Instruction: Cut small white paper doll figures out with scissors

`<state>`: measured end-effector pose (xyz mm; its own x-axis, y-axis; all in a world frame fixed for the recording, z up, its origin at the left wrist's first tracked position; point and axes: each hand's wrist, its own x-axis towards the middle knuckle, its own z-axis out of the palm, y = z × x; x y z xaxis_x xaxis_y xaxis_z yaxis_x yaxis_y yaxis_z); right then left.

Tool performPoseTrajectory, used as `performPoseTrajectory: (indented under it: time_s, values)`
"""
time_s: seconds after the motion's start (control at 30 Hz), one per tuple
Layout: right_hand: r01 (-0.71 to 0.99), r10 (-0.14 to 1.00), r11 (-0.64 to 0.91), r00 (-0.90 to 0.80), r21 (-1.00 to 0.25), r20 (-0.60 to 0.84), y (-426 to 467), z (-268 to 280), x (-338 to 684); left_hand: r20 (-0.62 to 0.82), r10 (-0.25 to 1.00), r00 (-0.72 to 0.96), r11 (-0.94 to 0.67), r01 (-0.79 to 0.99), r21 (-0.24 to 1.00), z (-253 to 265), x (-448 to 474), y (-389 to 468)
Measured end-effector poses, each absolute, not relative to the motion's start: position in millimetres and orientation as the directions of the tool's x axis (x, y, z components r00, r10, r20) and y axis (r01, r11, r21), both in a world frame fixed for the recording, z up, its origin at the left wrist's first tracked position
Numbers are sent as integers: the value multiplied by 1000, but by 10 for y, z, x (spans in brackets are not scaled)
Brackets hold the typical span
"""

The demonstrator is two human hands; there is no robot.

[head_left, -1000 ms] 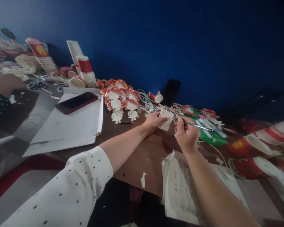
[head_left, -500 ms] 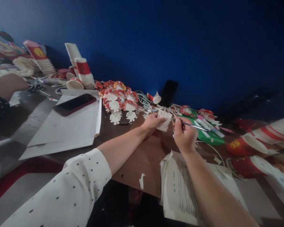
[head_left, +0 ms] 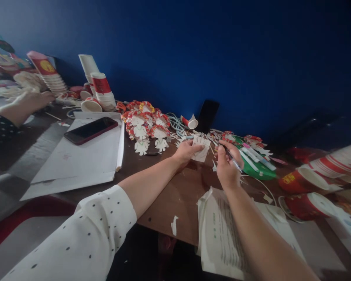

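My left hand pinches a small piece of white paper with faint marks on it, above the brown table. Close on its right, my right hand is closed around a slim pen, which slants across the fingers; its tip is too small to make out clearly. The pen is apart from the paper. Left of the hands lies a cluster of paper dolls with red frilled tops. Beyond the right hand, several markers rest on a green sheet.
A phone lies on white cardboard at the left. Paper cups stand stacked behind it; more red cups lie at the right. Another phone leans on the blue wall. A printed paper bag overhangs the front edge. A co-worker's hand is far left.
My right hand has drawn the pen away from the paper and tilted it more steeply. My left hand keeps hold of the paper. The co-worker's hand has reached farther forward.
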<state>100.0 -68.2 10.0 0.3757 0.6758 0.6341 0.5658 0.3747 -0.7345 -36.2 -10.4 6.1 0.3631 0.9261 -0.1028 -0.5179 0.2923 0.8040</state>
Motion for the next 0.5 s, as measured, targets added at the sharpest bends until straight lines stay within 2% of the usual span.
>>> performPoseTrajectory:
  time_s: [0.13, 0.23, 0.33, 0.5]
  values:
    - [280, 833, 231, 438, -932, 338, -598, 51, 1052, -126, 921, 369, 304, -478, 824, 72, -371, -119]
    - [59, 891, 171, 416, -983, 180, -583, 44, 1031, -129, 925, 357, 287, -437, 852, 41, -365, -105]
    - [-13, 894, 168, 424, -986, 147, -593, 63, 992, -114, 931, 347, 257, -403, 878, 9, -354, -83]
    - [-26, 887, 160, 443, -987, 132, -570, 58, 996, -107, 928, 358, 244, -362, 900, -3, -342, -86]
